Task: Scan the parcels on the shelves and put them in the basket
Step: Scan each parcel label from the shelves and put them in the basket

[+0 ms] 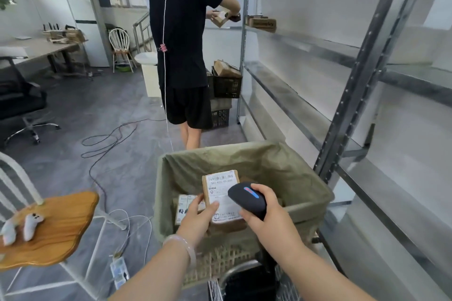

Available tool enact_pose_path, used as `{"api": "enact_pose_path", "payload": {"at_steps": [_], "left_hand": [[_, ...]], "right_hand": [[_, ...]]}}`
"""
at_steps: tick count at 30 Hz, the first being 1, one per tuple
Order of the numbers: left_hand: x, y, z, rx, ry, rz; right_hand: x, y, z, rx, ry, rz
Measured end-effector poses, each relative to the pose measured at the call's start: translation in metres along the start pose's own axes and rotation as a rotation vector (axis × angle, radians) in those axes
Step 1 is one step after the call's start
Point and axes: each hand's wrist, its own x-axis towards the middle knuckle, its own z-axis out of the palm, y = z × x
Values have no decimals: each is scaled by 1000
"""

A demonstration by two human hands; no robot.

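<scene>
Parcel (221, 193) held above the basket (305, 186), scanner (247, 199) over its label

I see the brown cardboard parcel tilted label-up above the near basket, which is lined with olive-green sacking; the black scanner hovers over the white label's right edge. A second parcel (187, 203) lies inside the basket at left, and more brown boxes (263, 24) rest on the far shelf (305, 40).

We see through one wide-angle camera on the wearer's head, facing forward and down, close above the olive-lined woven basket (269, 166), with the grey metal shelving rack (354, 95) along our right
</scene>
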Motion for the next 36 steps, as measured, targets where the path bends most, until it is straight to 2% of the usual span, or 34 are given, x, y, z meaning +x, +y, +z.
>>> {"api": "enact_pose_path", "payload": {"at_steps": [5, 11, 14, 18, 26, 30, 36], "left_hand": [[55, 22, -36, 67, 19, 11], [94, 37, -54, 348, 0, 21], [103, 46, -34, 525, -25, 123], [103, 54, 16, 734, -143, 332], [41, 45, 166, 966, -588, 690], [-27, 23, 236, 988, -776, 831], [-153, -22, 305, 986, -972, 989]], "right_hand": [[61, -17, 39, 32, -16, 49], [95, -14, 52, 37, 54, 110], [93, -3, 46, 45, 157, 141], [75, 14, 19, 72, 319, 204], [-31, 54, -68, 81, 659, 354], [-118, 74, -107, 72, 886, 383], [-257, 94, -153, 43, 1114, 430]]}}
